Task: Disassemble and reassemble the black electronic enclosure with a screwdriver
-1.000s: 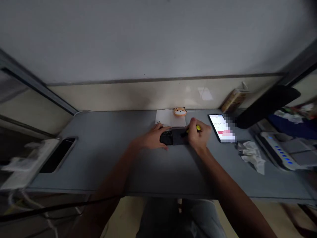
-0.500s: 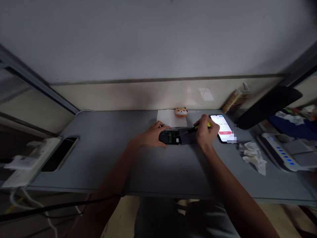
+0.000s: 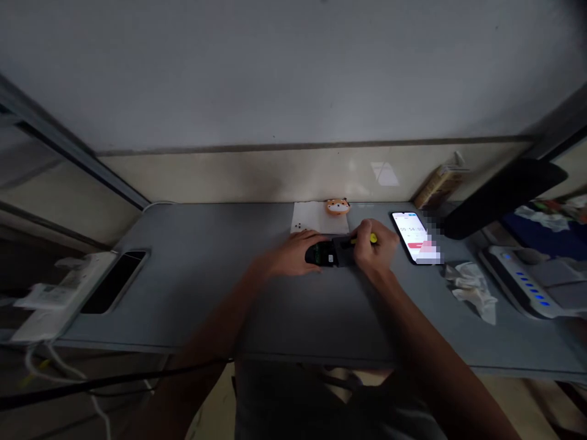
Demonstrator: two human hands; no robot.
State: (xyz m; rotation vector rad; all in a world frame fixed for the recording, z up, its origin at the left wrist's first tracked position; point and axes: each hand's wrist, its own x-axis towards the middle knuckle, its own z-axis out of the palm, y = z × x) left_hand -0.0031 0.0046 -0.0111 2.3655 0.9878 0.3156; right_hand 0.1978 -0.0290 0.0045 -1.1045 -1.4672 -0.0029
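On the grey table in front of me lies a dark electronic device, its casing exposing a green circuit board at the left end. My left hand wraps around that left end, fingers on its far side and thumb on its near side. In my right hand is a yellow-and-black screwdriver, held in a closed fist over the device's right end. The screwdriver's tip is hard to make out. Just behind is a white paper with several tiny dark pieces and an orange animal-face case.
A lit phone lies right of my right hand, with crumpled tissue and a power strip beyond. A black upright object and a carton stand behind. At left are a dark phone and a white power strip.
My right hand has moved left with the screwdriver, closer over the device. The device and my left hand have shifted slightly right, and the tiny dark pieces on the paper now show.
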